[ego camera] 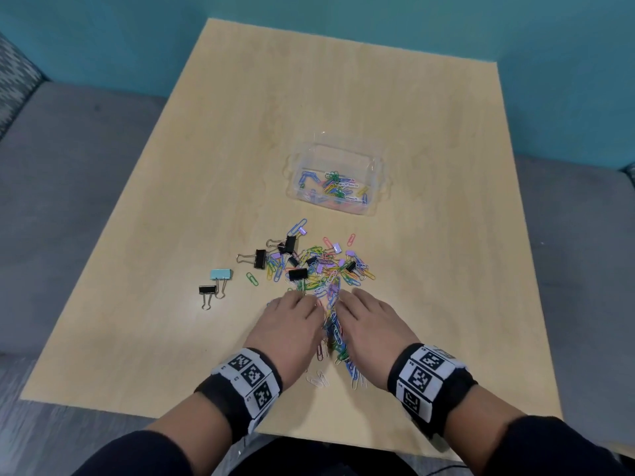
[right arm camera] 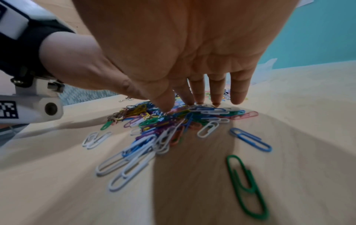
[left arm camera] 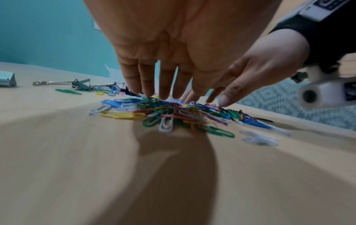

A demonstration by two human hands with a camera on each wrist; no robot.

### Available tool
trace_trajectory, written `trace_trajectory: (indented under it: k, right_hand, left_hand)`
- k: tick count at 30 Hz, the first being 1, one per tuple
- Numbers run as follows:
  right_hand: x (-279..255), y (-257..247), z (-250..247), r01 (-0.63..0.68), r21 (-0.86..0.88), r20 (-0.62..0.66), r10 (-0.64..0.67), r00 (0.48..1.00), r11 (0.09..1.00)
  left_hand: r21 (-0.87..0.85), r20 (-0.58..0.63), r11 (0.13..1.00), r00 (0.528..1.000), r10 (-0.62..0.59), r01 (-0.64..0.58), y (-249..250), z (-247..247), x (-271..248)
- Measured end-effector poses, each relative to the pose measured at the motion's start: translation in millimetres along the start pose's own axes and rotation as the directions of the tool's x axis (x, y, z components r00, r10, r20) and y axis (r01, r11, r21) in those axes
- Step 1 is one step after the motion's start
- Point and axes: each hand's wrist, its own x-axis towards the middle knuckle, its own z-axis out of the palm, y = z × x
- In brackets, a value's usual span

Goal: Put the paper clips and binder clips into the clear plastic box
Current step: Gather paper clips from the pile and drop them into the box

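Both hands [ego camera: 330, 324] rake paper clips [ego camera: 331, 333] across wooden table [ego camera: 171, 338].

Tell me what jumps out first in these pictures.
The heap of coloured paper clips mid-table, with both hands pressed palm-down at its near edge: left hand, right hand. Beyond it stands the clear plastic box, already holding some clips. Black binder clips lie to the heap's left.
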Motion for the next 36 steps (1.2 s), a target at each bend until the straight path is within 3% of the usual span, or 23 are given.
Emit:
trace_trajectory:
  k: [5, 9, 16, 22, 28, 32, 36]
  right_hand:
    - [-2, 1, -1, -0.017, 0.146, -0.048, 0.024, 0.999, 0.989]
    - [-7, 5, -2, -0.047, 0.164, -0.044, 0.055, 0.997, 0.985]
    - [-26, 12, 3, -0.1, 0.185, -0.036, 0.108, 0.993, 0.978]
    - [-32, 14, 4, -0.106, 0.198, -0.037, 0.116, 0.993, 0.974]
    - [-31, 13, 5, -0.107, 0.202, -0.045, 0.118, 0.992, 0.974]
    - [-31, 13, 3, -0.108, 0.197, -0.031, 0.116, 0.993, 0.974]
    - [-35, 17, 5, -0.109, 0.205, -0.03, 0.117, 0.993, 0.973]
  left_hand:
    - [-0.018, 0.104, 0.986, 0.981, -0.163, 0.166, 4, -14, 39]
    - [-0.12, 0.091, 0.935, 0.942, -0.323, 0.333, 13, -19, 63]
    - [-0.106, 0.104, 0.942, 0.945, -0.308, 0.319, 14, -10, 75]
    - [-0.298, 0.044, 0.919, 0.965, -0.257, 0.258, 11, -19, 66]
    - [-0.315, 0.042, 0.911, 0.963, -0.266, 0.266, 10, -23, 66]
    - [-0.474, 0.077, 0.804, 0.927, -0.367, 0.358, 10, -27, 63]
    - [-0.631, 0.149, 0.638, 0.877, -0.458, 0.441, 5, -38, 47]
